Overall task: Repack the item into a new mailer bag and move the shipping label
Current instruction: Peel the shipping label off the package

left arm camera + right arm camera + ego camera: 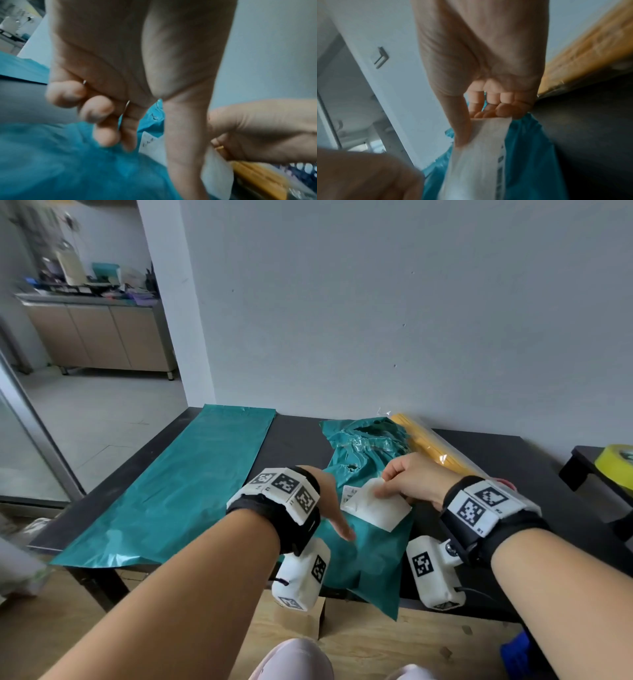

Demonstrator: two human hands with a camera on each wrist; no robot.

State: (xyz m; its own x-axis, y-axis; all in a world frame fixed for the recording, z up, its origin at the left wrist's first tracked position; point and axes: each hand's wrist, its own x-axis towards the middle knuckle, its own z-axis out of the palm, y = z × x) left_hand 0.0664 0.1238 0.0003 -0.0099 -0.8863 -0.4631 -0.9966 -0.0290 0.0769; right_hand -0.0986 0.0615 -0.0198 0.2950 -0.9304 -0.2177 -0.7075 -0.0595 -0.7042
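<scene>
A crumpled teal old mailer bag (pixel 370 546) lies mid-table, with a white shipping label (pixel 373 505) on it. My right hand (pixel 382 491) pinches the label's far edge between thumb and fingers; that edge is lifted off the bag. The right wrist view shows the thumb (pixel 462 128) on top of the label (pixel 476 162). My left hand (pixel 330 508) rests on the old bag (pixel 68 162) left of the label, with its fingers (pixel 102 111) loosely curled and holding nothing. A flat new teal mailer bag (pixel 178 484) lies at the table's left. The yellow item (pixel 435 450), in clear plastic, lies behind the old bag.
The dark table (pixel 520 474) stands against a grey wall. A yellow tape roll (pixel 615 460) sits on a small black stand (pixel 582 463) at the right. Cardboard (pixel 301 621) lies on the wooden floor below the table's front edge. An open doorway is at the left.
</scene>
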